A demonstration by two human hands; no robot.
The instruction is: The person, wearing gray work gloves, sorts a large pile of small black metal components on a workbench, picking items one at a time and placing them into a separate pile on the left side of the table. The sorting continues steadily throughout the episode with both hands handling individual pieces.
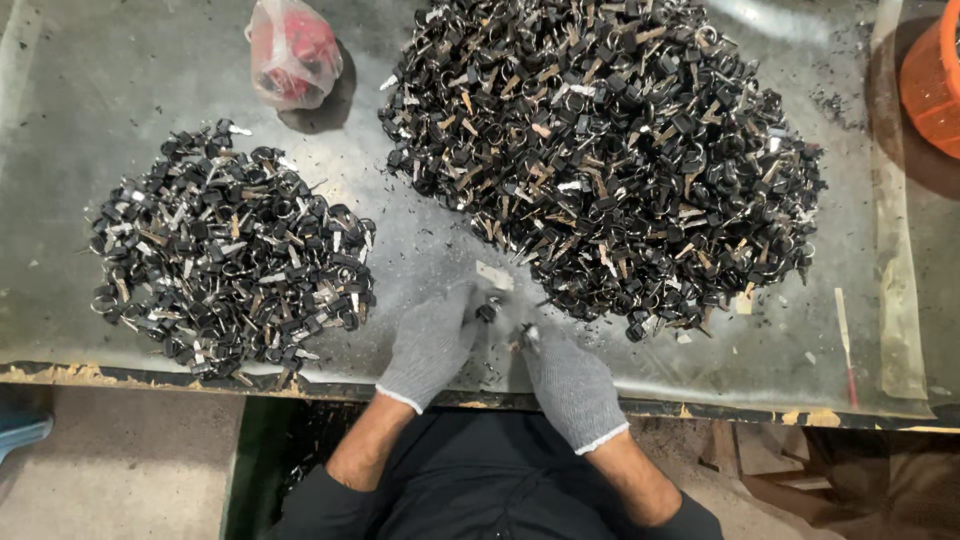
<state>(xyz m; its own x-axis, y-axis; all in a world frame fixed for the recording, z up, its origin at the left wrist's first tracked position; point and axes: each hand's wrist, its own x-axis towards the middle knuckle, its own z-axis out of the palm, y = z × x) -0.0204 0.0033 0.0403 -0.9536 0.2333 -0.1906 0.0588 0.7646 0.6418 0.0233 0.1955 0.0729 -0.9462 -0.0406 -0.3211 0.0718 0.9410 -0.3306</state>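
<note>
While the gloved left hand is closed on a small black key, another is pinched by the right hand. Two key piles are spread across the worktop.

Both hands are covered by grey knitted work gloves. The left hand is clad in a glove of fine ribbed weave, finished at the wrist with a white-edged cuff. The same kind of glove is worn on the right hand, its cuff likewise trimmed with a pale band. Dark, near-black sleeves are seen pushed up towards the elbows, so that the forearms are left bare. A dark garment of the same shade is worn on the torso.
</note>
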